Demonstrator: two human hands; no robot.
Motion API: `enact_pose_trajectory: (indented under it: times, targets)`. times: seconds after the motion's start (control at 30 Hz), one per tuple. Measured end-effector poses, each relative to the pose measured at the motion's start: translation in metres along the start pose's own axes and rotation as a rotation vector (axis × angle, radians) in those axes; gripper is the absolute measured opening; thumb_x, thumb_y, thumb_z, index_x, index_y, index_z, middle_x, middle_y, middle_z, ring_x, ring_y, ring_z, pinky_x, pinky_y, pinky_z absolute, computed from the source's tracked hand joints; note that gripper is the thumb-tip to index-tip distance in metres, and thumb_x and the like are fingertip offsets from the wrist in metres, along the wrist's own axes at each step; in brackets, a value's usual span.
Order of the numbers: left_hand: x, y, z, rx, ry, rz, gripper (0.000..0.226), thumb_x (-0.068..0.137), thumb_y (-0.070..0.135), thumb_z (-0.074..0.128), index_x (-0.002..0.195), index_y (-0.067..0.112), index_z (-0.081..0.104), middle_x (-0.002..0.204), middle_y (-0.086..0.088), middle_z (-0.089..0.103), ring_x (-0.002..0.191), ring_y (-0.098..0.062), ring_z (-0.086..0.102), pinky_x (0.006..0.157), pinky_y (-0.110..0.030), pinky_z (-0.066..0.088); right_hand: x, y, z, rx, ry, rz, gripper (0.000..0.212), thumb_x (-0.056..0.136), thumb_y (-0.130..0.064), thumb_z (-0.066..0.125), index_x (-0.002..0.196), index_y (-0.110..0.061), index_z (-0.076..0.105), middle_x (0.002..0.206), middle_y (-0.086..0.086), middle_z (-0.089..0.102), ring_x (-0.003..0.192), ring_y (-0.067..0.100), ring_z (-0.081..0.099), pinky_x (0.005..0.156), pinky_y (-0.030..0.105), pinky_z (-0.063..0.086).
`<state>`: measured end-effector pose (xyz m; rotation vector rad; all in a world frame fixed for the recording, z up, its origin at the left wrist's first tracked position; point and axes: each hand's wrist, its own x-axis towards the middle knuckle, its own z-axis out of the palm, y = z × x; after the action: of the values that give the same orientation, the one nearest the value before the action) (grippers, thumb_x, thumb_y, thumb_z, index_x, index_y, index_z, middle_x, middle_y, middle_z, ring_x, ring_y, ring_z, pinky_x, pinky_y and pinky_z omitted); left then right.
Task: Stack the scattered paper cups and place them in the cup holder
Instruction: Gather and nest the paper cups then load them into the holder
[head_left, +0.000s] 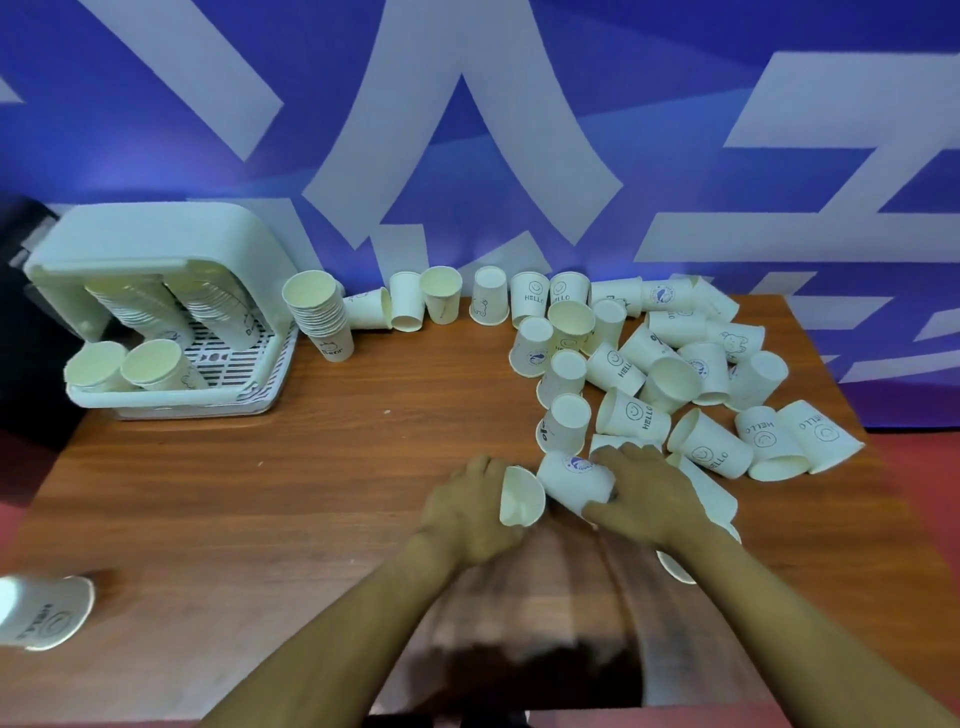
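Several white paper cups lie scattered over the right half of the wooden table. My left hand grips a cup whose open mouth faces right. My right hand grips another cup lying on its side, its base pointing toward the left hand's cup. The two cups almost touch. A white cup holder at the far left holds several stacks of cups. A tall stack of cups stands beside it.
A few single cups stand along the blue and white back wall. One cup lies on its side near the table's front left edge. Bare wood stretches between the holder and my hands.
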<state>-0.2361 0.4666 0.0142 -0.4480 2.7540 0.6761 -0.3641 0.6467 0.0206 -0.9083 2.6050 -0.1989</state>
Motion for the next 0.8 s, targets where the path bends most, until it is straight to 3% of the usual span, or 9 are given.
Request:
enact_pose_trajectory:
  times: [0.1, 0.27, 0.4, 0.53, 0.7, 0.8]
  targets:
    - [-0.011, -0.026, -0.022, -0.02, 0.075, -0.091, 0.067, 0.079, 0.056, 0.064, 0.131, 0.022, 0.038, 0.126, 0.002, 0.041, 0.111, -0.024, 0.052, 0.081, -0.036, 0.048, 0.013, -0.031, -0.007, 0.098, 0.018, -0.032, 0.063, 0.074, -0.052, 0.062, 0.13, -0.03, 0.045, 0.124, -0.004, 0.049, 0.115, 0.018, 0.047, 0.084, 0.032, 0.041]
    - [-0.034, -0.07, -0.047, -0.027, 0.147, -0.186, 0.067, 0.079, 0.058, 0.062, 0.13, 0.023, 0.038, 0.126, 0.001, 0.041, 0.109, -0.025, 0.053, 0.079, -0.035, 0.048, 0.025, -0.082, -0.003, 0.174, -0.022, -0.091, 0.061, 0.074, -0.044, 0.065, 0.129, -0.031, 0.045, 0.123, -0.005, 0.041, 0.113, 0.015, 0.049, 0.086, 0.034, 0.046]
    - [-0.04, -0.099, -0.068, -0.01, 0.15, -0.196, 0.069, 0.08, 0.057, 0.061, 0.132, 0.02, 0.036, 0.13, 0.0, 0.038, 0.11, -0.026, 0.053, 0.081, -0.037, 0.048, 0.033, -0.119, 0.0, 0.188, -0.067, -0.118, 0.063, 0.074, -0.042, 0.066, 0.132, -0.031, 0.042, 0.123, -0.006, 0.042, 0.112, 0.014, 0.048, 0.088, 0.03, 0.044]
    - [-0.048, -0.136, -0.095, -0.018, 0.176, -0.132, 0.063, 0.08, 0.055, 0.06, 0.128, 0.02, 0.038, 0.126, 0.002, 0.04, 0.111, -0.023, 0.052, 0.08, -0.034, 0.045, 0.046, -0.167, -0.001, 0.216, 0.0, -0.116, 0.068, 0.07, -0.043, 0.069, 0.132, -0.031, 0.042, 0.125, -0.006, 0.045, 0.117, 0.018, 0.048, 0.093, 0.033, 0.042]
    - [-0.074, -0.22, -0.128, -0.059, 0.214, -0.148, 0.064, 0.078, 0.055, 0.06, 0.13, 0.023, 0.04, 0.129, 0.004, 0.043, 0.119, -0.02, 0.046, 0.09, -0.034, 0.044, 0.062, -0.25, 0.009, 0.274, 0.026, -0.116, 0.075, 0.064, -0.043, 0.078, 0.129, -0.025, 0.045, 0.124, -0.004, 0.045, 0.116, 0.018, 0.046, 0.093, 0.029, 0.04]
    - [-0.088, -0.271, -0.147, -0.104, 0.243, -0.169, 0.066, 0.078, 0.053, 0.06, 0.133, 0.023, 0.04, 0.129, 0.003, 0.042, 0.117, -0.02, 0.048, 0.088, -0.033, 0.045, 0.074, -0.303, 0.018, 0.314, 0.042, -0.127, 0.077, 0.062, -0.039, 0.082, 0.128, -0.025, 0.044, 0.125, -0.005, 0.043, 0.113, 0.015, 0.047, 0.09, 0.024, 0.038]
